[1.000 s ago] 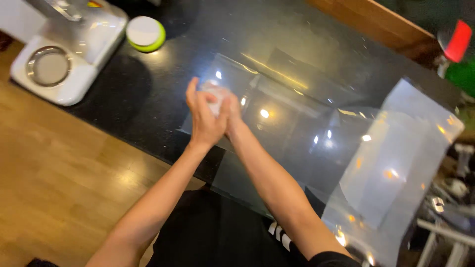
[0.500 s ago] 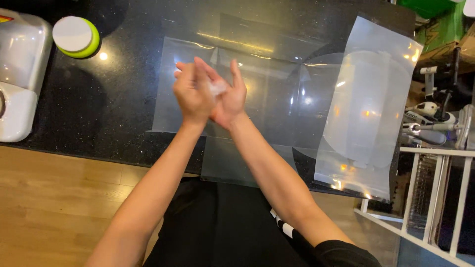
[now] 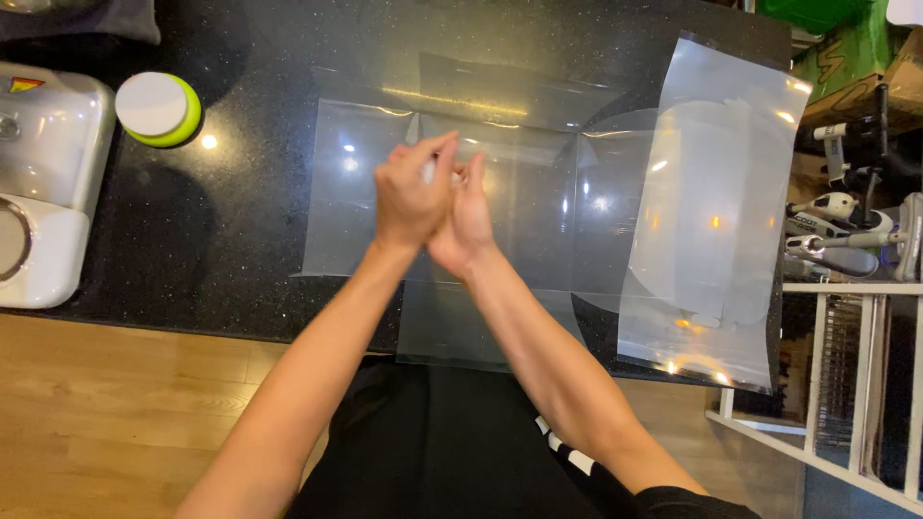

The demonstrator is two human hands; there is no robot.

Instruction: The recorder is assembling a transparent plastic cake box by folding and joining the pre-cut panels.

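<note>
While the hands are kept pressed together as before, a small white thing (image 3: 430,171) is squeezed over the sheet (image 3: 365,207), mid-counter.

Left hand (image 3: 411,197) seemingly pressed against right hand (image 3: 463,219)

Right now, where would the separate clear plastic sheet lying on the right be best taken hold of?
Probably at its near edge. The clear plastic sheet lies almost flat on the black counter, but that end juts past the counter's front edge, so fingers could pinch it from below and above, coming from the person's side. The left hand and right hand are busy together elsewhere.
</note>
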